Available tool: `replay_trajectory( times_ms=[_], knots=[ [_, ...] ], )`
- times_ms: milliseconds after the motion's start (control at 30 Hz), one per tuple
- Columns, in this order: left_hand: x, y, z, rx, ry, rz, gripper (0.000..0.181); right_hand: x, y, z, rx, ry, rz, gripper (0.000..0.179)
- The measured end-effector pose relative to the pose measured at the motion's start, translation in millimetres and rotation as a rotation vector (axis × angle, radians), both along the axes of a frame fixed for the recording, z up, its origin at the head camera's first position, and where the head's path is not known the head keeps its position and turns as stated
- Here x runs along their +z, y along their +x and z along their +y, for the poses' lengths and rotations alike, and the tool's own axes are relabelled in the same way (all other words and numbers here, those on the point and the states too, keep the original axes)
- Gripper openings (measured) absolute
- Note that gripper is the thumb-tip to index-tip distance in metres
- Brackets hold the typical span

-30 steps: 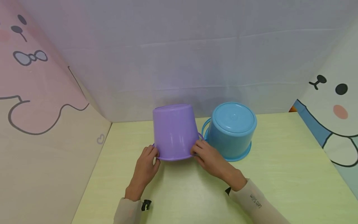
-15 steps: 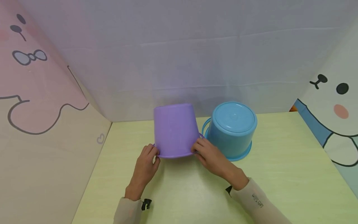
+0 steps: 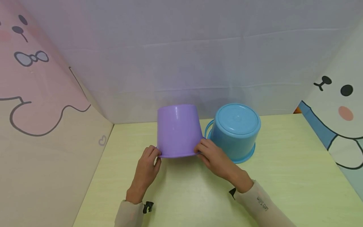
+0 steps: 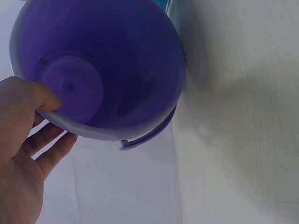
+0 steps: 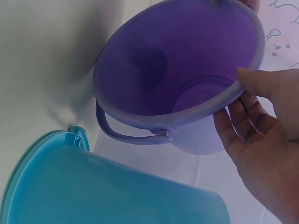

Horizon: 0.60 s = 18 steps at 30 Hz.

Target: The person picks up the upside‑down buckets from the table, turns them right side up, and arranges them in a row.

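Both hands (image 3: pixel 146 165), thumbs (image 5: pixel 258 84) inside, fingers (image 5: pixel 228 132) outside, pinch the tilted purple bucket (image 3: pixel 180 132)

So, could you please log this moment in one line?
left hand: grips purple bucket; right hand: likewise; purple bucket: tilted; blue bucket: upside down

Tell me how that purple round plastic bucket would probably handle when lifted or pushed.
The purple round plastic bucket is probably light for its size: nothing shows inside. It looks fairly stiff, its rim round in the gripping fingers. Its pivoted purple handle might swing.
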<state>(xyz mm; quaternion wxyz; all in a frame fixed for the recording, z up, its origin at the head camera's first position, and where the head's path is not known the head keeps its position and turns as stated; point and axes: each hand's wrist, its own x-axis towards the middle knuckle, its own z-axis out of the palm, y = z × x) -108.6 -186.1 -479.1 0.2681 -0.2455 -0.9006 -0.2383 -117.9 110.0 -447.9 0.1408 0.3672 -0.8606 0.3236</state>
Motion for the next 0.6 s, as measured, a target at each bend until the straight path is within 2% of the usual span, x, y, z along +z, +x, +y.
replay_trajectory(
  times_ms=[600],
  knots=[
    [11.1,1.1,0.4,-0.007,0.028,0.035,0.03,8.0,0.4,0.8,-0.012,-0.059,0.006,0.025]
  ],
)
